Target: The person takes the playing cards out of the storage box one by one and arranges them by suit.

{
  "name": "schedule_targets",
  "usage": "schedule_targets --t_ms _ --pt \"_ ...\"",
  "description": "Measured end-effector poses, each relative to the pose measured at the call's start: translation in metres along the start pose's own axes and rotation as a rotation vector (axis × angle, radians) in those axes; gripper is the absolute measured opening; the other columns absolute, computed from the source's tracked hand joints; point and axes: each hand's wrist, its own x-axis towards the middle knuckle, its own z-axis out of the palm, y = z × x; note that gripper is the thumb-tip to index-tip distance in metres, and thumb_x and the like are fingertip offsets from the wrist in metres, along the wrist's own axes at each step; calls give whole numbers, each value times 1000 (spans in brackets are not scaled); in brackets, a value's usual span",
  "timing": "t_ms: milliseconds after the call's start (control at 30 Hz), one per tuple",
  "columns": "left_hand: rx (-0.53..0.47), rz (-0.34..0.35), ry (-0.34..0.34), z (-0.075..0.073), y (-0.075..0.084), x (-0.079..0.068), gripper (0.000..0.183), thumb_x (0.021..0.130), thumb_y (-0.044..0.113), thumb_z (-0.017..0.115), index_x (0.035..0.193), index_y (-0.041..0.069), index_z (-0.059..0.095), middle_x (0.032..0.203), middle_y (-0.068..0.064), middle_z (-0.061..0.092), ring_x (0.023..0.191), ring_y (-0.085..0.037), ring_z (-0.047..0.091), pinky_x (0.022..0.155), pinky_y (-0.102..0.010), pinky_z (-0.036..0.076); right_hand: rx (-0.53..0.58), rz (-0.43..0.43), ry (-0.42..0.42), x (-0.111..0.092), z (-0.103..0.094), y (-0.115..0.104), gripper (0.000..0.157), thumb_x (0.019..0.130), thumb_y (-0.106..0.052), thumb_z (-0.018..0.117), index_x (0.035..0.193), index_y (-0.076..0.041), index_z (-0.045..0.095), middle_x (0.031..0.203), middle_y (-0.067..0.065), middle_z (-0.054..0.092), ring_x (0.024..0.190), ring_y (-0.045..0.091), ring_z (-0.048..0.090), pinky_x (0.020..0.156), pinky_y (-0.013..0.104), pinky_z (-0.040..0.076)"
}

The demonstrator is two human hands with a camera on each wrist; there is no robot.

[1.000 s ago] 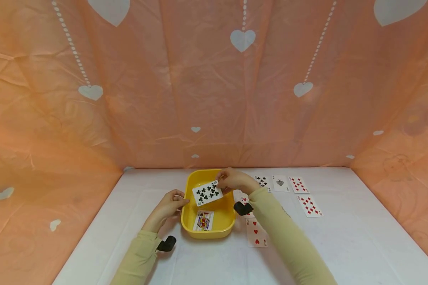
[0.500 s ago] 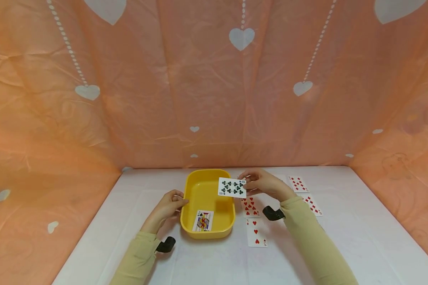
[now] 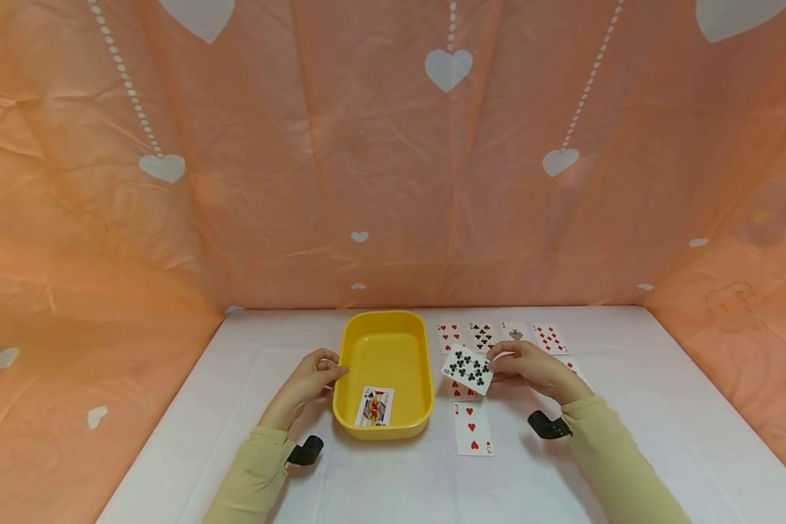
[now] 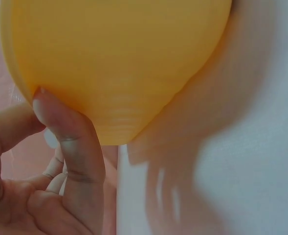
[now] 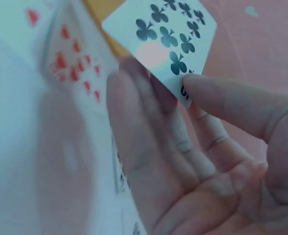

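the right hand [image 3: 527,366] pinches the club card [image 3: 468,369] by one end between thumb and fingers; the card, face up and tilted, is raised above the table [image 3: 393,484] and extends leftward from the grip. below it, partly hidden in the head view, lies a heart card [image 3: 465,391], with the three of hearts [image 3: 474,429] on the person's side of that. beyond the right-hand grip is a row of four cards, the ace [image 3: 515,332] third from the left; a diamond card [image 3: 571,364] shows from behind the hand. the left hand [image 3: 312,376] grips the rim of the yellow tray [image 3: 386,356] at its left wall. inside the tray, to the right of this grip and nearer the person, lies a face card [image 3: 375,406].
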Motion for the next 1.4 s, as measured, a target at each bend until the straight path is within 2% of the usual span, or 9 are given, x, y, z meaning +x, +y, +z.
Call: schedule_targets --t_ms 133,300,567,733,867,1033,1267,1400 --pt "3 -3 1 -1 -1 0 27 91 10 63 110 -4 49 80 -12 61 60 -17 56 50 -27 43 4 6 -2 -9 -6 11 11 91 -1 57 100 5 56 89 13 66 86 24 66 83 42 52" --pt "6 0 -4 -1 -2 0 28 91 10 63 110 -5 49 78 -10 60 61 -16 56 52 -27 44 47 45 -6 -17 -13 23 9 92 -1 55 99 5 57 88 12 66 83 21 66 78 37 54" --pt "6 6 -7 -1 1 0 28 91 10 63 110 -5 49 80 -10 60 61 -16 55 53 -28 44 127 87 27 -27 -21 30 8 93 1 53 98 6 58 86 13 67 82 21 68 78 36 54" --pt "10 1 -4 -1 0 0 27 91 10 63 110 -4 49 79 -10 60 60 -16 54 53 -28 44 143 118 91 -31 -21 32 18 92 1 57 105 13 58 88 16 69 81 22 69 77 35 54" --pt "17 0 -4 -1 -1 0 27 92 11 63 110 -3 49 79 -9 60 61 -16 55 53 -28 44 178 145 183 -32 -20 36 26 91 3 59 112 18 55 89 18 69 81 23 70 76 35 54" --pt "22 -1 0 0 0 1 28 91 12 64 110 -3 49 79 -9 60 61 -16 55 52 -28 43 236 149 237 -32 -17 41 31 90 5 58 115 21 50 87 19 69 80 25 70 77 36 54" --pt "28 -7 12 1 -1 2 27 91 11 64 108 -2 49 80 -9 60 60 -15 55 50 -26 44 210 153 267 -32 -10 42 33 90 7 57 117 24 47 86 19 69 79 25 70 76 36 54" --pt "30 2 9 1 0 0 29 91 12 64 109 -3 48 81 -10 61 60 -15 55 51 -26 44 178 138 253 -33 -9 41 33 90 7 57 116 25 47 86 19 69 78 24 70 75 36 55"
